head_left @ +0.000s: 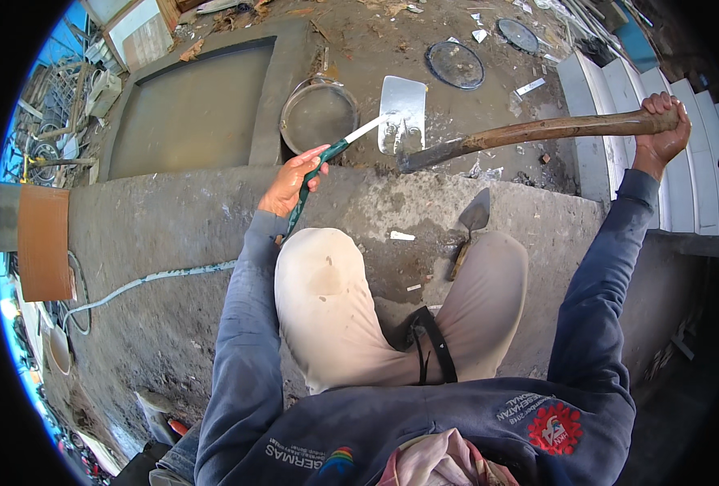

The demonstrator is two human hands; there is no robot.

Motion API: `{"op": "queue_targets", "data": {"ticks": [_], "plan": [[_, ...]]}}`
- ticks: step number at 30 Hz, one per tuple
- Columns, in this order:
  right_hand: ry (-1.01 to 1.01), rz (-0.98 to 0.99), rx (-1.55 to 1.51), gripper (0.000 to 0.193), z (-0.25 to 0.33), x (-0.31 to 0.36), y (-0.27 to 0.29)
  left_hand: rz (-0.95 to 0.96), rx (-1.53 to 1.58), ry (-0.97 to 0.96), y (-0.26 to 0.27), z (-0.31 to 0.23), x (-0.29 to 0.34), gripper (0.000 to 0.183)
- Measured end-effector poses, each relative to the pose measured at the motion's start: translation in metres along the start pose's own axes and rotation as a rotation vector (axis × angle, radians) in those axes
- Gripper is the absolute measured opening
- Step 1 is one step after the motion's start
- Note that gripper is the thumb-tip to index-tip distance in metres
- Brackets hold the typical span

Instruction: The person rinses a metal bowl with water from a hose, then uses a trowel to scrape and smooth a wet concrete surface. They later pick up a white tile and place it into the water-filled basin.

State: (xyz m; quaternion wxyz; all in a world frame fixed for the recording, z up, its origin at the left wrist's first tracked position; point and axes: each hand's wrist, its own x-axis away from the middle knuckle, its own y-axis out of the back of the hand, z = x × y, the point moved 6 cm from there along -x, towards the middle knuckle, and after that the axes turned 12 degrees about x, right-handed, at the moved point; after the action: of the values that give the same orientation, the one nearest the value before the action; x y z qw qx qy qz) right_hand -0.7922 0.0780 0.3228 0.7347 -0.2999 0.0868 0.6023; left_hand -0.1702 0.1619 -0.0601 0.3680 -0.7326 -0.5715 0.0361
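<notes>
Though smudged, a brown, silvery-bladed hoe (529, 134) tight in right hand (665, 139), green hose (334, 152) likewise in left hand (294, 181).

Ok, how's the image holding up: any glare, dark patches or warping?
Head view: the hoe blade shines with pale glare; head view: the white panels bow along the right rim, with black corners beyond; head view: the lower right sinks into deep shadow; head view: the left hand and right hand look fairly clear.
</notes>
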Motion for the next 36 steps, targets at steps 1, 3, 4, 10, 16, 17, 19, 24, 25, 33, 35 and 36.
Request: {"op": "queue_targets", "data": {"ticks": [1,3,4,10,16,17,19,24,25,33,35,36], "plan": [[0.004,0.045,-0.002,0.015,0.0,0.003,-0.007,0.005,0.001,0.012,0.0,0.001,0.0,0.045],[0.011,0.044,-0.014,0.015,0.0,0.008,-0.016,0.004,-0.003,0.026,0.0,0.003,0.004,0.044],[0.022,0.043,-0.004,0.015,0.0,0.011,-0.022,-0.003,-0.01,0.023,-0.002,0.004,0.007,0.044],[0.051,0.024,-0.068,0.013,-0.022,0.011,-0.086,-0.255,-0.461,-0.182,-0.029,-0.009,0.048,0.047],[0.24,-0.073,0.16,0.01,-0.104,0.044,-0.192,-0.805,-0.975,-0.67,-0.006,-0.062,0.086,0.047],[0.291,-0.07,0.219,0.009,-0.117,0.052,-0.207,-0.913,-0.921,-0.708,0.019,-0.076,0.083,0.047],[0.242,-0.082,0.287,0.009,-0.145,0.061,-0.222,-1.114,-0.796,-0.771,0.078,-0.103,0.073,0.046],[0.133,-0.109,0.323,0.011,-0.19,0.054,-0.22,-1.303,-0.274,-0.808,0.231,-0.146,0.02,0.064],[0.141,-0.081,0.333,0.011,-0.196,0.05,-0.219,-1.245,-0.142,-0.771,0.255,-0.143,0.007,0.065],[-0.019,-0.015,0.429,0.017,-0.293,0.037,-0.192,-1.288,-0.576,-0.256,0.337,-0.092,-0.068,0.068],[-0.002,0.04,0.482,0.016,-0.315,0.023,-0.189,-1.351,-1.028,0.095,0.323,-0.079,-0.069,0.068],[-0.036,0.041,0.414,0.016,-0.328,0.016,-0.187,-1.335,-1.137,0.136,0.311,-0.075,-0.07,0.068]]}}
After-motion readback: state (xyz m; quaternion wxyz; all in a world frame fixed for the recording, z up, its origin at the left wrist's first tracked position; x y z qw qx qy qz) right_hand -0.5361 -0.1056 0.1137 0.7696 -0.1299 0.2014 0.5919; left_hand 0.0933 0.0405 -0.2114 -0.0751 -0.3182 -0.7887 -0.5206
